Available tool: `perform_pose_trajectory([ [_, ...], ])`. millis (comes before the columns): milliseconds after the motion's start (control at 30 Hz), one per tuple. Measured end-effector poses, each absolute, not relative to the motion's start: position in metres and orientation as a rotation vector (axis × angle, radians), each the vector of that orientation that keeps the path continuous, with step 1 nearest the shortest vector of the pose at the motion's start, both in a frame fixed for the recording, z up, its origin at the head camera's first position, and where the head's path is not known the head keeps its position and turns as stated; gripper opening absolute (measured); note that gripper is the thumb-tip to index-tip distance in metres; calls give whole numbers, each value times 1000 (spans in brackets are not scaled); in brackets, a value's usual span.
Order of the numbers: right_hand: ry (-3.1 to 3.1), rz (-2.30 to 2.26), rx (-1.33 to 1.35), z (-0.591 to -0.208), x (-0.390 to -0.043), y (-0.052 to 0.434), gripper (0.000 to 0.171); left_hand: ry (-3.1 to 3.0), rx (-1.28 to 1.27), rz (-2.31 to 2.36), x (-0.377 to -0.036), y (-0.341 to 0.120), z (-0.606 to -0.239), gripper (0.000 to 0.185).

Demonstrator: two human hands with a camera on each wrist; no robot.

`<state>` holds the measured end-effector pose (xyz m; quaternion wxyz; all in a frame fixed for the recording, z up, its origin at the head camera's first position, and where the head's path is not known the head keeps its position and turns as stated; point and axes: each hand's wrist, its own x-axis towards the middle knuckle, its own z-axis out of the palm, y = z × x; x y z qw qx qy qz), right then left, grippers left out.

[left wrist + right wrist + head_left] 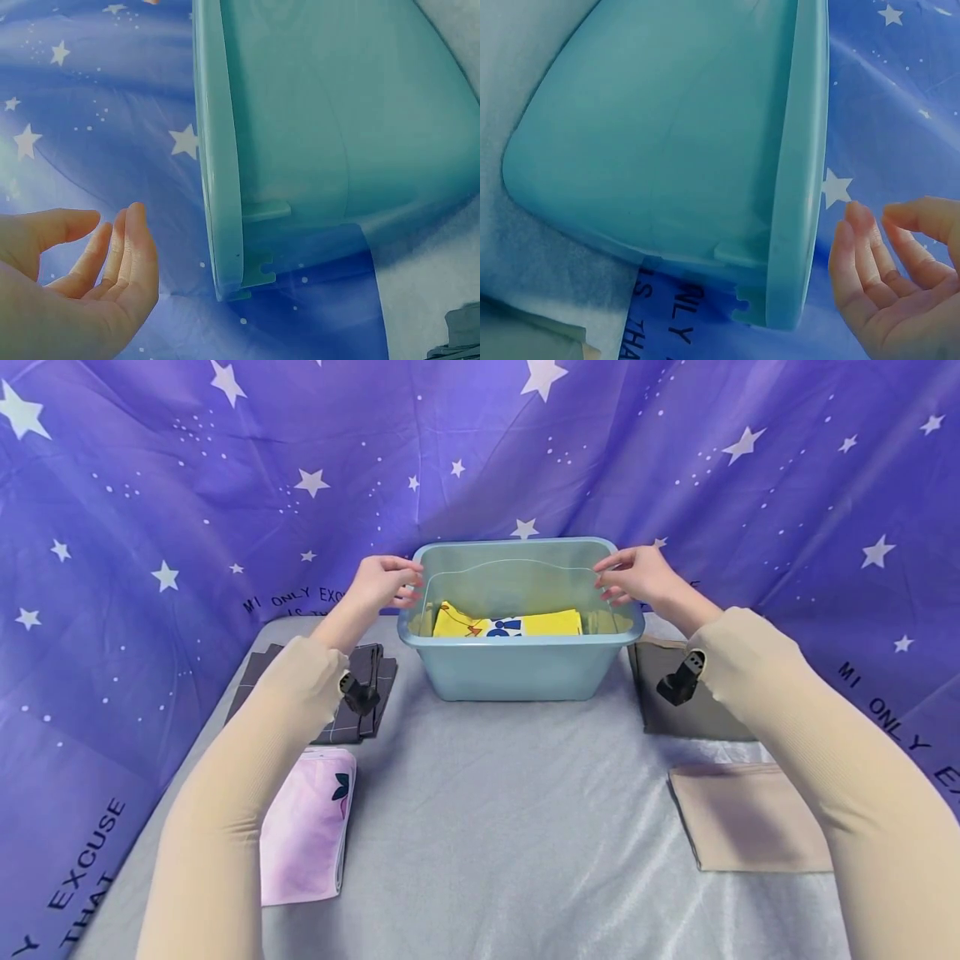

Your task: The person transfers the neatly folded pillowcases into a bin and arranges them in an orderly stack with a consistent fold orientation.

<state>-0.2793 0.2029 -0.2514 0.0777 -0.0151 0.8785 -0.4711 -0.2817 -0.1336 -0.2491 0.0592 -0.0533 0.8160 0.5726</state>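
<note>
Tabletop: covered in grey cloth, filling the lower frame.
Tub: upper centre; judged stiff, light, slightly slick; best taken by the side rims.
Yellow cloth: folded inside the tub.
Left hand: grip released, just beside the left rim.
Right hand: grip released, just beside the right rim.

Tub: smooth, semi-glossy teal plastic. Table cover: matt grey cloth. Starry backdrop: thin purple fabric, creased.

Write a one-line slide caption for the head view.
Both hands, left and right, hover open beside a teal bin holding a folded yellow cloth.
</note>
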Motion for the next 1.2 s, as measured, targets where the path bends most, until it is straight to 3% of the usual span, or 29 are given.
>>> perform_pose_trajectory([
  [1200,2554,-1597,-374,-264,-220,177,26,2435,196,1809,-210,-168,-272,33],
])
